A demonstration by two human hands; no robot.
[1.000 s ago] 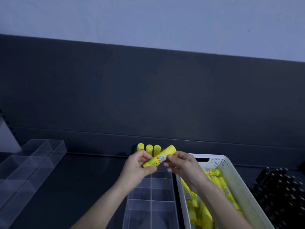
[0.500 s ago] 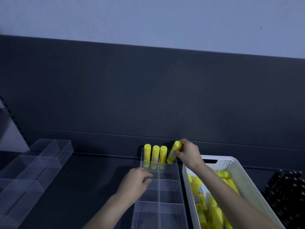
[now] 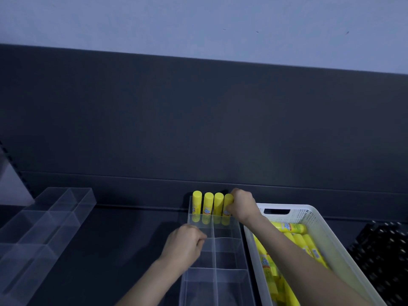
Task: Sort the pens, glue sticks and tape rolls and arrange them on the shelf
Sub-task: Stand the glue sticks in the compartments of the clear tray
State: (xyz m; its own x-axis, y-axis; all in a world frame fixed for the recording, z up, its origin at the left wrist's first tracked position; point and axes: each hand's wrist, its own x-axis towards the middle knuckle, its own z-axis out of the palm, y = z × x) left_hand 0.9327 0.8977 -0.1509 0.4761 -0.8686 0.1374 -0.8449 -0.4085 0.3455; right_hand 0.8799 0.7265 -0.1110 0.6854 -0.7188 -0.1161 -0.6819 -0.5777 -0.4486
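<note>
Noted nearest, on the dark shelf (image 3: 132, 239): a clear divided tray (image 3: 228, 283), two columns of compartments running away from the viewer. Found just beside it on the right a white perforated basket (image 3: 309, 212), with yellow glue sticks (image 3: 291, 227) lying loose inside at mixed angles, partly hidden under the right forearm that crosses above them. Recorded the left grip (image 3: 184, 246) at the tray's left wall, roughly midway along, fingers curled over the rim and holding it. Seen well apart to the left a second tray (image 3: 44, 221), also clear and divided, set at a slant. Seen at the right edge, beyond the basket, a black studded object (image 3: 379, 250); kind not determinable. Found in the tray's farthest compartments a row (image 3: 208, 206) of four yellow sticks, standing upright, side by side and touching, caps above the rim. Recorded the right grip (image 3: 241, 206) closed round the end stick (image 3: 227, 205), the rightmost of the row, fingers wrapped on its right side; stick upright, base inside the compartment. Noted behind the row a dark back panel (image 3: 198, 118), and above that a pale wall (image 3: 198, 18).
</note>
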